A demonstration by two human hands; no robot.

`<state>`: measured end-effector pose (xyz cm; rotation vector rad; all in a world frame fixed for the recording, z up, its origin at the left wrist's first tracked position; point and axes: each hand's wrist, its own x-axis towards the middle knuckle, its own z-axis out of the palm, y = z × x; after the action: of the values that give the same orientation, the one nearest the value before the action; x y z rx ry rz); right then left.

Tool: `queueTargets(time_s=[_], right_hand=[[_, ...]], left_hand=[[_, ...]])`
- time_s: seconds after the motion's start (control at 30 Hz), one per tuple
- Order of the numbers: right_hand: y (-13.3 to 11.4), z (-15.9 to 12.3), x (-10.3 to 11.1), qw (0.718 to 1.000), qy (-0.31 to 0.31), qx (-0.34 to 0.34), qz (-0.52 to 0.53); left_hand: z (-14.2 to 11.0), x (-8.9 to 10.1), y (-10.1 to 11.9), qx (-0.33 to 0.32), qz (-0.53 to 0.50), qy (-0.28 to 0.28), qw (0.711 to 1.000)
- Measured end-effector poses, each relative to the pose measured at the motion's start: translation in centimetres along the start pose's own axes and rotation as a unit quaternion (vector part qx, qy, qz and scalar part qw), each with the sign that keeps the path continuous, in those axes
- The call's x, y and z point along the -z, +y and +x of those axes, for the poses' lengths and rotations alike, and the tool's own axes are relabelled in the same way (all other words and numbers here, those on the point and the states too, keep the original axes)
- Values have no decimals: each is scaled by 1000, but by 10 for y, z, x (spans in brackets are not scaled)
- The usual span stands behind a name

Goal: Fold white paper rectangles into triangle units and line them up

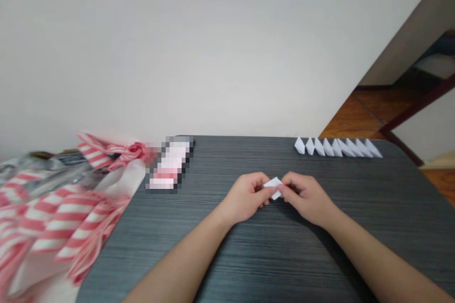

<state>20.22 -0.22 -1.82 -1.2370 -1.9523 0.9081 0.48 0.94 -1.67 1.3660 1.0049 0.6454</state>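
A small piece of folded white paper is pinched between my two hands, just above the middle of the dark table. My left hand grips its left side, thumb on top and fingers curled underneath. On the other side, my right hand pinches the paper's right edge between thumb and fingers. Parts of the paper are hidden behind both thumbs. Several folded white paper pieces, pointed in shape, stand in a row along the far right of the table.
The dark wood-grained table reaches back to a pale wall. A pixelated, phone-like slab lies at its far left. Red-and-white striped cloth is heaped beside the left edge. Wooden floor shows beyond the right side.
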Motion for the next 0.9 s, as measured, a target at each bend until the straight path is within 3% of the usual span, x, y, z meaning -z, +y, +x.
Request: queueTargets(time_s=[0.3, 0.9], right_hand=[[-4, 2, 1, 999, 2, 41, 15], [-6, 5, 2, 1000, 2, 0, 24]], left_hand=[[-3, -1, -2, -41, 53, -13, 998], [-3, -2, 0, -37, 64, -10, 997]])
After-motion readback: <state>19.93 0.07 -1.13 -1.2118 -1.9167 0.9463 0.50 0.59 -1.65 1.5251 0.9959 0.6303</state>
